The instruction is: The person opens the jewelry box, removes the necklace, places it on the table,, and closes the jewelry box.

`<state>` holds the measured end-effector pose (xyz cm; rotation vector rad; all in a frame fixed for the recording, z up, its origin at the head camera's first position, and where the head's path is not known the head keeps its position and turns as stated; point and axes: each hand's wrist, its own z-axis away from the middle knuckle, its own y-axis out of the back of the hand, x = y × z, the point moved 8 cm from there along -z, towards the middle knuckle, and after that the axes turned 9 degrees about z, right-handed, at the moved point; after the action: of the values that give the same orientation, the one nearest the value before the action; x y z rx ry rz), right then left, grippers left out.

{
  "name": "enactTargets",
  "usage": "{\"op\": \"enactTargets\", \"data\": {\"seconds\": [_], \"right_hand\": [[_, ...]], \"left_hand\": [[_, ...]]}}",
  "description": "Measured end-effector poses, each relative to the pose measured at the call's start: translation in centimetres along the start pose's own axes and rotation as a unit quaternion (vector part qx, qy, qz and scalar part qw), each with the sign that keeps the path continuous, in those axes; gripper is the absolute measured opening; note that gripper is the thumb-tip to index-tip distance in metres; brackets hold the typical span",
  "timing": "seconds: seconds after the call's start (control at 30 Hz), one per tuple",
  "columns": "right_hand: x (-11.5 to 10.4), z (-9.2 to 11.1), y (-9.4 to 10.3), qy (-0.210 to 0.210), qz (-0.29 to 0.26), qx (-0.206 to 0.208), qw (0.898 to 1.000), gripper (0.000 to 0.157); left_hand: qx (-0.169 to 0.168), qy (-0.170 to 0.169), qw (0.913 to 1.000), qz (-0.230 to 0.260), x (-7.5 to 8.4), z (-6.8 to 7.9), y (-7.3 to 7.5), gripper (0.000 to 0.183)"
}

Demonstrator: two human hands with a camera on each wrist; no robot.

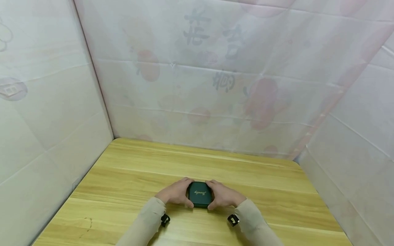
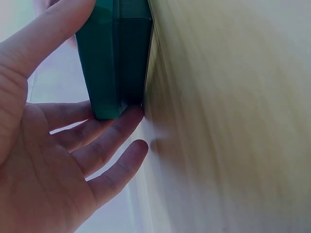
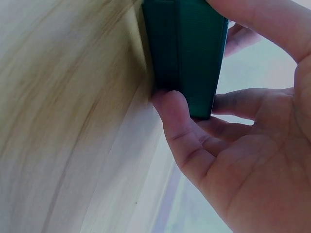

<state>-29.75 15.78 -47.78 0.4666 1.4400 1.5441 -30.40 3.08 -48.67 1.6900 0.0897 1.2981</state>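
A dark green jewelry box (image 1: pixel 199 199) with gold lettering on its lid, upside down from here, sits on the wooden table, lid down flat. From its left side, my left hand (image 1: pixel 176 192) holds it, thumb at the near edge and fingers at the far one. My right hand (image 1: pixel 224 195) mirrors this grip at the right side. Seen in the left wrist view, the box's green side (image 2: pixel 104 63) lies between thumb and fingers, the little finger standing off it. In the right wrist view, fingertips curl against the end of the green box (image 3: pixel 197 63) close to the tabletop.
The light wooden table (image 1: pixel 129 171) extends around the box on all sides. Pale printed cloth (image 1: pixel 197 92) hangs behind the table, with more cloth at left and right. Black devices are strapped at the left wrist (image 1: pixel 165 220) and right wrist (image 1: pixel 233 220).
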Motion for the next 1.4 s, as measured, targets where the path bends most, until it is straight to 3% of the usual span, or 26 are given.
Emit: {"op": "enactTargets", "data": {"seconds": [0.7, 1.03, 1.4], "right_hand": [[-1.1, -1.0, 0.0, 0.0, 0.033, -0.004, 0.999, 0.099], [-1.2, -1.1, -0.2, 0.0, 0.044, -0.001, 0.999, 0.1], [-1.5, -1.1, -0.6, -0.004, 0.048, 0.016, 0.999, 0.101]], "left_hand": [[0.002, 0.016, 0.9998, 0.009, -0.5, 1.1, 1.0, 0.094], [-0.006, 0.04, 0.9981, 0.046, -0.9, 1.5, 0.6, 0.108], [-0.006, 0.033, 0.9993, 0.014, -0.6, 1.5, 0.2, 0.106]]}}
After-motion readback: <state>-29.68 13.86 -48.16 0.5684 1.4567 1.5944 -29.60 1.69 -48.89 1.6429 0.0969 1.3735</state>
